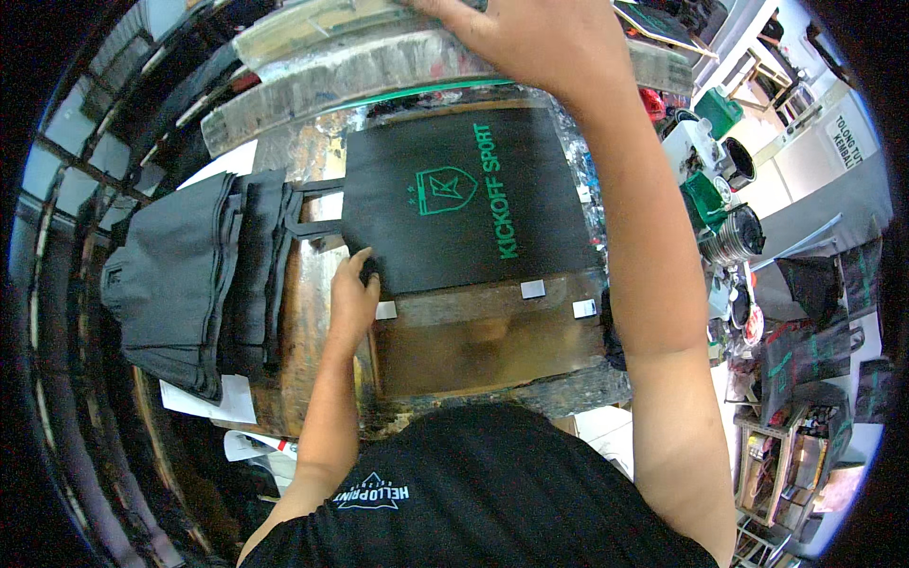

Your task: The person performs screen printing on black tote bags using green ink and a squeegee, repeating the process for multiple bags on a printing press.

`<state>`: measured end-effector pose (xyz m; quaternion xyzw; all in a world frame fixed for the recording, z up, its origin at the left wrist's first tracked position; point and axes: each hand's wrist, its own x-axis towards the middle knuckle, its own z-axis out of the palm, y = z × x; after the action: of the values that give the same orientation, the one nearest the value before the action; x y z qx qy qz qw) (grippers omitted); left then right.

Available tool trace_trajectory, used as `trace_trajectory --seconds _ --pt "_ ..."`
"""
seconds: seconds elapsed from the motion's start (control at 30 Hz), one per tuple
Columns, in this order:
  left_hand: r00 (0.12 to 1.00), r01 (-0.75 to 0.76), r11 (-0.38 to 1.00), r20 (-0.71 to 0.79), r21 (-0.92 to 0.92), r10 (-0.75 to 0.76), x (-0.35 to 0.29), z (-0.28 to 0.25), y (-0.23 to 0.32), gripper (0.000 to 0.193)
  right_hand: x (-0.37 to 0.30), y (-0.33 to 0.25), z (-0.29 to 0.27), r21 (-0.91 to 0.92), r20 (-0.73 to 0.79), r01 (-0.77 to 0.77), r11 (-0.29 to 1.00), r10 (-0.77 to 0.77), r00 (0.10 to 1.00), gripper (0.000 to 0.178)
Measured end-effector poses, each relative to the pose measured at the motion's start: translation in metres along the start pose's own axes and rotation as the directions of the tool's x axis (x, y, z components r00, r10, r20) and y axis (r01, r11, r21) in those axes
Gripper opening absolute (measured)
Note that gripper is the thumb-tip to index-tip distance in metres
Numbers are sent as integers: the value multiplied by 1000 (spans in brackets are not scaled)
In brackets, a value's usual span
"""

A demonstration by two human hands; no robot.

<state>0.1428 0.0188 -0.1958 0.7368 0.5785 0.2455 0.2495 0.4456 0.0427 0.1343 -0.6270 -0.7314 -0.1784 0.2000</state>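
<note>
A black tote bag (pixel 398 260) lies flat on a worn board (pixel 454 350), with a green shield emblem and green lettering on its upper face. Its handles (pixel 317 227) point left. My left hand (pixel 352 295) pinches the bag's near left corner between thumb and fingers. At the far side, my right hand (pixel 530 43) reaches over a raised, paint-stained screen-printing frame (pixel 350 90) with a green strip along its lower edge. The upper edge of the picture cuts off the right fingers, so their grip is hidden.
On the left sits a stack of black bags (pixel 175 284) over white paper (pixel 232 398). Small white tabs (pixel 533 290) mark the board near the bag. Tubs and cans (pixel 734 232) crowd the right side, above a wooden shelf (pixel 786 454). More black bags (pixel 805 355) hang or lie there.
</note>
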Motion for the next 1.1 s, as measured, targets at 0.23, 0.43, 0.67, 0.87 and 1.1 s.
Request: trace_trajectory --seconds 0.23,0.43,0.67,0.87,1.1 --pt "995 -98 955 -40 -279 90 55 -141 24 52 7 3 2 57 21 -8 998 7 1000 82" --pt "994 -17 925 -110 -379 -27 56 -291 21 47 -9 -2 17 32 -200 -9 999 15 980 79" --pt "922 106 955 -333 -276 -198 64 -414 -86 45 -9 7 36 -79 -357 77 994 -100 929 59" --pt "638 331 942 -748 48 -186 76 -409 -220 64 -4 14 37 -48 -304 79 996 -90 948 62" --pt "864 258 931 -493 257 -103 -45 -321 -170 60 -7 15 42 -107 -297 34 994 -65 953 61"
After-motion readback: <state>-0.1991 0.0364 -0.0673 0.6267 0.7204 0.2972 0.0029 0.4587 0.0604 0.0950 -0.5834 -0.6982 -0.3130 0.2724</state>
